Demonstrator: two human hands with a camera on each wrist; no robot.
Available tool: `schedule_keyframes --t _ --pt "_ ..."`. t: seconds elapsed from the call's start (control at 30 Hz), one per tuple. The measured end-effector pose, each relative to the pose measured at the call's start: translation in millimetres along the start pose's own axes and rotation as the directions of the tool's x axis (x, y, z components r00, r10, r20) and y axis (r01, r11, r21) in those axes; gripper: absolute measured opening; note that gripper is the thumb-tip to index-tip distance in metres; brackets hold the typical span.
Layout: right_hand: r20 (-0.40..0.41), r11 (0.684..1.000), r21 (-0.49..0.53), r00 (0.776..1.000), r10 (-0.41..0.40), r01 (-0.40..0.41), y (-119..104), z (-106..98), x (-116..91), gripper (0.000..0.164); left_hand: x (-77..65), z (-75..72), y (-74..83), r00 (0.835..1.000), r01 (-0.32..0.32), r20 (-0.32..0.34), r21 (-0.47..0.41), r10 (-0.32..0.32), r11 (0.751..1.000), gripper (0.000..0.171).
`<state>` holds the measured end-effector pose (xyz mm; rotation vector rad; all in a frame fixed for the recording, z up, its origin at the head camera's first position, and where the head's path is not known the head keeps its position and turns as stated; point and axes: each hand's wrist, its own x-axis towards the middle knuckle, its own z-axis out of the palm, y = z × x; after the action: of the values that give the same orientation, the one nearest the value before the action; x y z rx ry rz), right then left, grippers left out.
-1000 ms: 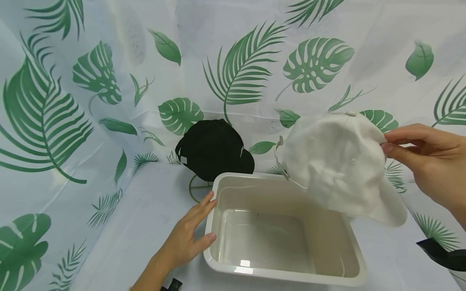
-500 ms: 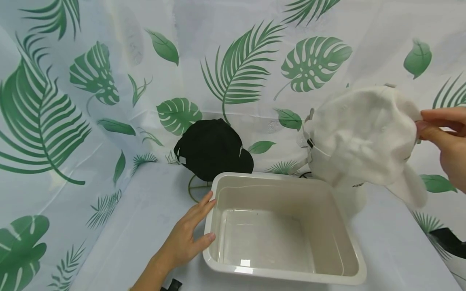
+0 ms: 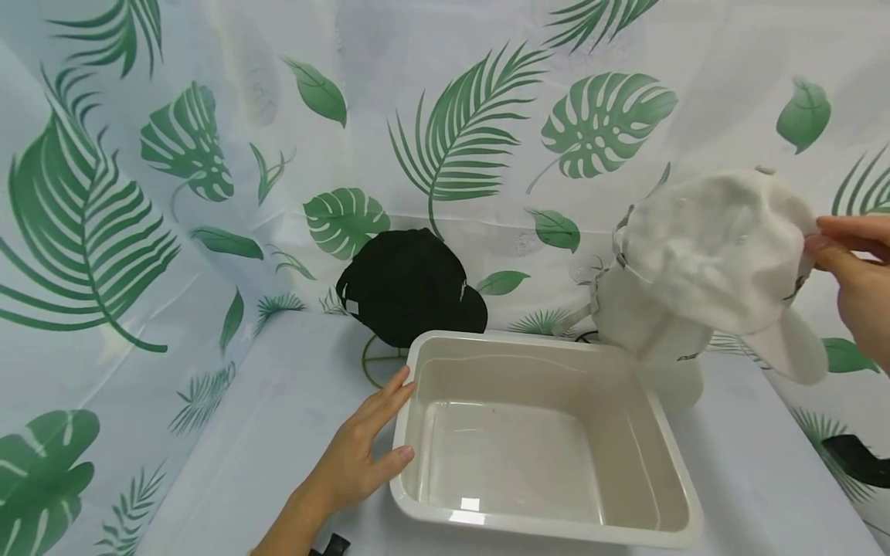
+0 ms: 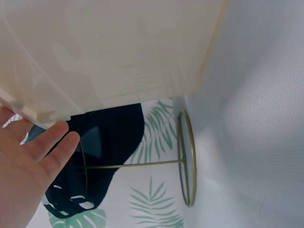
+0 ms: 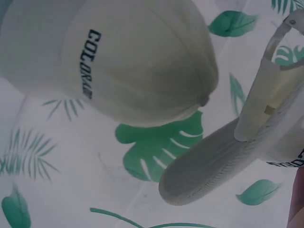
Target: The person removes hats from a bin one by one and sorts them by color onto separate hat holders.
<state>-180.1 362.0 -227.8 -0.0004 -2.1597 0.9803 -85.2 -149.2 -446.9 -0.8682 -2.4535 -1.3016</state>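
Observation:
My right hand (image 3: 862, 270) pinches a white baseball cap (image 3: 723, 247) by its crown, brim pointing down to the right. In the right wrist view the brim (image 5: 204, 164) of this cap slants across the lower right. A second white cap (image 3: 640, 316) with dark lettering, its crown (image 5: 142, 61) large in the right wrist view, sits behind and below, partly covered by the held one. My left hand (image 3: 354, 448) lies with fingers extended against the left rim of a beige plastic basin (image 3: 556, 533); in the left wrist view its fingertips touch the basin's wall (image 4: 109, 57).
Behind the basin's left corner a black cap (image 3: 410, 286) sits on a gold wire stand (image 4: 187, 156). White cloth with green leaves hangs at the back and left. A pale surface (image 3: 271, 401) lies under the basin. A black strap-like piece (image 3: 858, 459) shows at the right edge.
My right hand has carried the white cap up and right, away from over the basin, uncovering the second white cap. My left hand has stayed at the rim.

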Motion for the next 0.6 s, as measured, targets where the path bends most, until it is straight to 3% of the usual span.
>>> schedule_keyframes --t 0.33,0.6 --pt "-0.031 0.995 0.074 0.997 0.065 -0.063 18 13 -1 0.031 0.3 -1.3 -2.2 1.0 -0.013 -0.01 0.018 0.013 1.0 0.072" --pt "0.04 0.98 -0.017 0.979 0.201 -0.2 34 13 -8 0.032 -0.1 0.4 -1.5 1.0 -0.02 -0.008 0.017 0.021 1.0 0.071"
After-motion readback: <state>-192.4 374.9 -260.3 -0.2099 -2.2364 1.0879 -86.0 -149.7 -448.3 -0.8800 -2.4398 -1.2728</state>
